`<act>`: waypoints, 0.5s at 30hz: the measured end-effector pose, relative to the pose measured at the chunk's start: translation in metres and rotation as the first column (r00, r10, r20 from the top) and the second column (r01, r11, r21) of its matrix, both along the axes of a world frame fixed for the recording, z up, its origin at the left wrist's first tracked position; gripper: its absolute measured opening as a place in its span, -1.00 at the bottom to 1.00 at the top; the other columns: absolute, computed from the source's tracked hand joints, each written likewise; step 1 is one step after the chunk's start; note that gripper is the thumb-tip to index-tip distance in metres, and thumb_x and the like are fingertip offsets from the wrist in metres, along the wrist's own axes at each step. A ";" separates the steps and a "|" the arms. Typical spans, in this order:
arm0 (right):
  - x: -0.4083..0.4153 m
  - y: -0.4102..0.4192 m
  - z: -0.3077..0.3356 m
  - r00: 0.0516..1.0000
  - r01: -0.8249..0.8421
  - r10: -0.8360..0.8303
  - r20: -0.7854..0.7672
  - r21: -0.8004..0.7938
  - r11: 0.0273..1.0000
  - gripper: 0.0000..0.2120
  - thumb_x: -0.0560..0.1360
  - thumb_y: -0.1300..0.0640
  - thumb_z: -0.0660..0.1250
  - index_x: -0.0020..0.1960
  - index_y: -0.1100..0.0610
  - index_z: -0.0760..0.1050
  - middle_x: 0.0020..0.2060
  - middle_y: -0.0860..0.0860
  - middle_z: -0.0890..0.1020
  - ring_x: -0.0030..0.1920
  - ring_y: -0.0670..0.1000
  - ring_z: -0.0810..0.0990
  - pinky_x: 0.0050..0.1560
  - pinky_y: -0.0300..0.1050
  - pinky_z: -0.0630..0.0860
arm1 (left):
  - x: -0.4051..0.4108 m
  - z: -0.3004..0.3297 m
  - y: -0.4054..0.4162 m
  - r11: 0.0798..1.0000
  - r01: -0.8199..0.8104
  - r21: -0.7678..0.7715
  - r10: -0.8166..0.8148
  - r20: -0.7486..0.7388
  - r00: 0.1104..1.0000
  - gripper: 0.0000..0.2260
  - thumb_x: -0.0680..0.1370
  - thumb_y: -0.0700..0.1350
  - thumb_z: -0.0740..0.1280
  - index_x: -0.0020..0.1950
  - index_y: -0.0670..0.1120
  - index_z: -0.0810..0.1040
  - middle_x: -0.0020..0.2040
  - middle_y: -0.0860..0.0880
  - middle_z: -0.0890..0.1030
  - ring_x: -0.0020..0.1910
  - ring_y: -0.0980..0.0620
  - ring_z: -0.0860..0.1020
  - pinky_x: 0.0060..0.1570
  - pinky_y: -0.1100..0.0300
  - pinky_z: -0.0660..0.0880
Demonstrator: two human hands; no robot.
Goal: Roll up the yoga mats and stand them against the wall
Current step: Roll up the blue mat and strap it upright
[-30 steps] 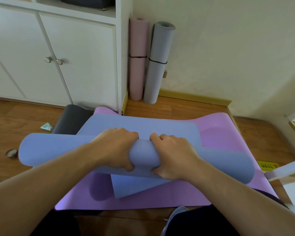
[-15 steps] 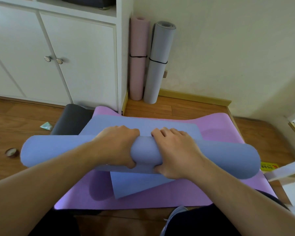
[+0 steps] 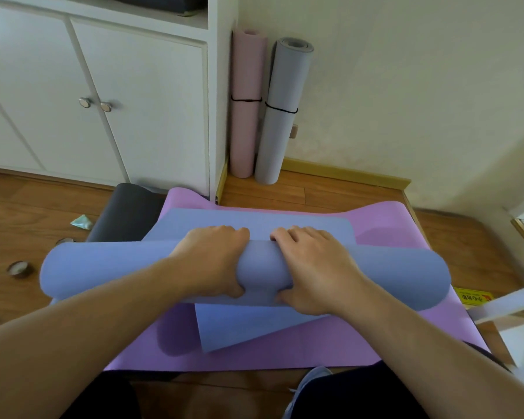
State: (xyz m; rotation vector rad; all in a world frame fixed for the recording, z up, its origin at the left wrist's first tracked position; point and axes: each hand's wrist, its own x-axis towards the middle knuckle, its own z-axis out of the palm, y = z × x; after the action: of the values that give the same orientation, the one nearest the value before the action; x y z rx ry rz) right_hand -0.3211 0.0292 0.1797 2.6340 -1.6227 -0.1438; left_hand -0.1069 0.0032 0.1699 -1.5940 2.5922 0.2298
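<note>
Both hands — left hand (image 3: 212, 261), right hand (image 3: 312, 267) — fingers curled around the blue mat (image 3: 109, 270), mid-roll atop the purple mat (image 3: 285, 349); next, roll forward tighter.

The blue mat (image 3: 103, 270) is mostly rolled and lies crosswise on the flat purple mat (image 3: 285, 352). The pink roll (image 3: 246, 86) and grey roll (image 3: 280, 116) stand upright against the wall, each tied with a black band.
</note>
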 end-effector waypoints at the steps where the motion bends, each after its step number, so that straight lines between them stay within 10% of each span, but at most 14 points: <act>1: 0.001 0.001 -0.001 0.999 -0.013 0.012 -0.037 -0.013 1.000 -0.13 0.26 -0.29 0.59 0.40 0.01 0.28 0.18 -0.02 0.52 0.17 0.13 0.54 0.13 0.07 0.46 | 0.003 0.003 -0.003 0.999 -0.013 0.037 0.012 0.003 1.000 -0.43 0.29 0.32 0.52 0.13 0.10 0.39 -0.01 0.10 0.55 -0.06 0.01 0.56 -0.06 0.02 0.57; 6: 0.006 0.004 -0.007 0.999 -0.022 0.021 -0.045 -0.029 0.999 -0.27 0.37 -0.21 0.52 0.31 0.02 0.18 0.07 0.01 0.56 0.04 0.15 0.60 -0.16 0.00 0.35 | 0.006 0.009 0.000 0.992 0.020 0.127 -0.022 0.019 1.000 -0.43 0.27 0.33 0.54 0.13 0.15 0.42 -0.03 0.12 0.55 -0.09 0.08 0.54 -0.15 0.11 0.51; 15: 0.002 0.000 -0.001 0.999 0.030 -0.030 -0.012 -0.023 0.999 -0.34 0.38 -0.20 0.50 0.29 0.02 0.26 0.05 0.01 0.55 0.04 0.15 0.58 -0.15 0.02 0.37 | -0.003 -0.003 0.009 0.985 0.075 -0.155 -0.070 0.037 0.997 -0.40 0.39 0.25 0.51 0.25 0.04 0.32 0.10 0.04 0.56 0.02 -0.02 0.58 -0.04 0.08 0.53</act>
State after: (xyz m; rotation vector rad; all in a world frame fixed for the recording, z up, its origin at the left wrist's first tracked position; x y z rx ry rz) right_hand -0.3189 0.0290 0.1790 2.5874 -1.6506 -0.1412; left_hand -0.1100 0.0118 0.1670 -1.5311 2.6980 -0.0046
